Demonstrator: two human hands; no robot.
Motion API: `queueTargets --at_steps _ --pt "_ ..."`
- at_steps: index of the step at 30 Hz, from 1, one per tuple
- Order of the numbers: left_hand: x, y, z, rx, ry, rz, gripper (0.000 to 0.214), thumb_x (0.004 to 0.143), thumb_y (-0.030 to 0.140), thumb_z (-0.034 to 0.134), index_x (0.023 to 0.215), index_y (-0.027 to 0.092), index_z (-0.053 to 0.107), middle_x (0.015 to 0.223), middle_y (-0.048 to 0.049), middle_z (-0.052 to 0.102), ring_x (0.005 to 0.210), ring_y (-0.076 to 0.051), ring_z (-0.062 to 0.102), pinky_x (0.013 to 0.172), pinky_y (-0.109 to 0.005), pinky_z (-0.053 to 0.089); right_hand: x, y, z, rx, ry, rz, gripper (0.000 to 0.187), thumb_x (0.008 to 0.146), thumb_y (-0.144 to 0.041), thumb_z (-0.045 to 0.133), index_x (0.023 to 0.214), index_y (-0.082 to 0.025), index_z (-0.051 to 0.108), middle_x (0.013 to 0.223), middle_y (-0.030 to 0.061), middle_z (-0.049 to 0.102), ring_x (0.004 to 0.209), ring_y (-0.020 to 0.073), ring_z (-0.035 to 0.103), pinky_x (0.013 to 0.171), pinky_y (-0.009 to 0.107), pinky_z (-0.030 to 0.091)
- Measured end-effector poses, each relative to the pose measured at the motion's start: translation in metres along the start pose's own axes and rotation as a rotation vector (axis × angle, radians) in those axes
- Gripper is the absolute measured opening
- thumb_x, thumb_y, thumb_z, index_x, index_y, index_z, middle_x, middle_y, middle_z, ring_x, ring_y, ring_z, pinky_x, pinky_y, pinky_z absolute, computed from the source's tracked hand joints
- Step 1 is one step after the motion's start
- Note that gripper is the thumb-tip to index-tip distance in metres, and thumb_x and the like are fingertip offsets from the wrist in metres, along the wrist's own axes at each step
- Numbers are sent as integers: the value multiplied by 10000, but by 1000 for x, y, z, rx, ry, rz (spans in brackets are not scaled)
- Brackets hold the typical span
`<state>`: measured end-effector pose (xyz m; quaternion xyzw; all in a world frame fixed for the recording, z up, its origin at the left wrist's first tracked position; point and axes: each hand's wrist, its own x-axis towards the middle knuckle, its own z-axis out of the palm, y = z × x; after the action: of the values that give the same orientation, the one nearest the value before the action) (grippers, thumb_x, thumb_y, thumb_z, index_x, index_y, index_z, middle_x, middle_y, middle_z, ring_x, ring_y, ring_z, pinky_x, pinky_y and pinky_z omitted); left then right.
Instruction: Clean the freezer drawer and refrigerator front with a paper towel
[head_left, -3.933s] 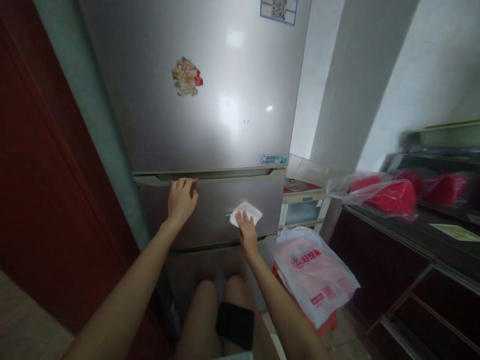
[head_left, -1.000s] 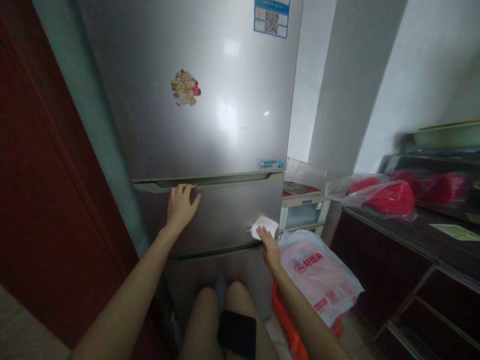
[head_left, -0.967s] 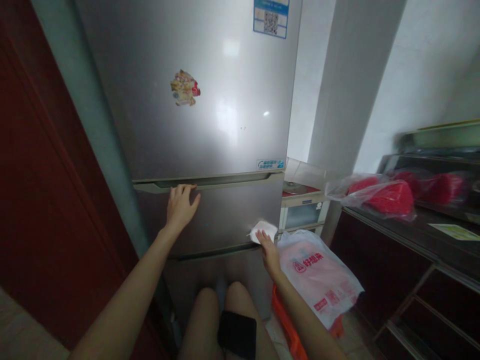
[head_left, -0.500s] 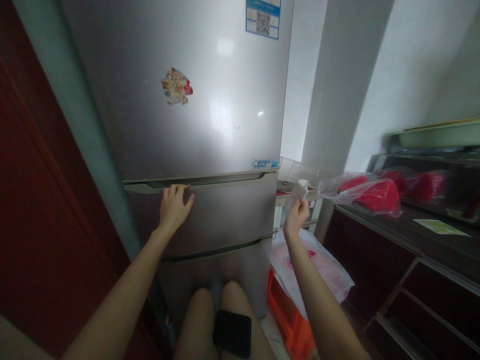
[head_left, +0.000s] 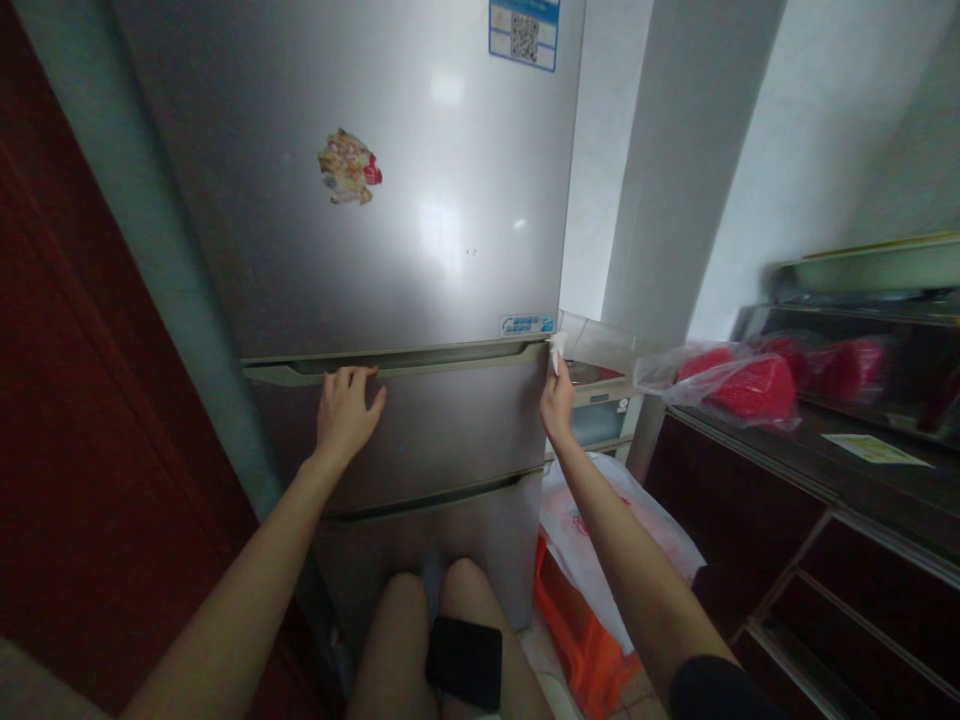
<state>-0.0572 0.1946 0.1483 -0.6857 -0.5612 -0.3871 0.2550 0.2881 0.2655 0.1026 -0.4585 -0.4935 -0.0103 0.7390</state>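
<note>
In front of me stands a silver refrigerator [head_left: 420, 250] with its doors closed. My left hand [head_left: 347, 405] hooks its fingers over the recessed handle [head_left: 304, 373] at the top edge of the middle door. A crumpled white tissue [head_left: 556, 352] is pinched in my right hand [head_left: 557, 398], and it touches the refrigerator's right edge near the seam between the upper and middle doors. Part of the tissue is hidden by the fingers. A black phone-like object [head_left: 464, 662] rests on my thighs.
An orange plastic stool [head_left: 577, 630] with a white plastic bag [head_left: 615, 510] on it stands at the right. Red items in clear plastic [head_left: 739, 385] lie on the dark counter [head_left: 810, 440]. A dark red door [head_left: 90, 400] flanks the left side.
My right hand has moved left with the tissue, from beside the refrigerator to its right edge. My left hand stays at the middle door's handle.
</note>
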Motion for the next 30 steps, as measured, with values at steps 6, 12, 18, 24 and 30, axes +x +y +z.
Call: queueTargets --at_steps 6,12,18,24,30 --pt "0 -1 2 22 9 9 368 897 332 511 1199 138 591 1137 -139 585 1117 -348 518 1035 -489 424 25 6 -13 -36 87 49 515 824 -200 311 1240 -103 599 1232 161 650 1167 243 561 1058 414 392" --pt "0 0 1 31 7 6 360 901 335 498 1186 138 594 1140 -144 589 1132 -348 519 1043 -502 416 21 8 6 -49 -35 18 582 811 -161 328 1349 -107 542 1331 113 613 1239 182 536 1102 323 360" --pt "0 1 0 32 -8 3 384 894 327 516 1207 117 592 1153 -156 587 1136 -357 509 1029 -493 425 -17 29 0 -111 -73 107 616 807 -156 315 1385 -77 514 1329 156 609 1146 219 589 1023 337 413" --pt "0 0 2 46 18 23 381 897 331 512 1204 119 590 1137 -153 591 1112 -351 515 1039 -499 418 -93 71 -18 -180 -104 290 621 803 -195 318 1369 -53 530 1170 197 687 847 228 646 850 342 472" --pt "0 -1 2 40 9 25 381 899 337 497 1201 122 589 1132 -157 587 1112 -351 513 1030 -515 423 -150 101 -25 -139 -54 432 591 767 -218 345 1252 -14 614 1192 234 666 1037 251 629 912 340 465"
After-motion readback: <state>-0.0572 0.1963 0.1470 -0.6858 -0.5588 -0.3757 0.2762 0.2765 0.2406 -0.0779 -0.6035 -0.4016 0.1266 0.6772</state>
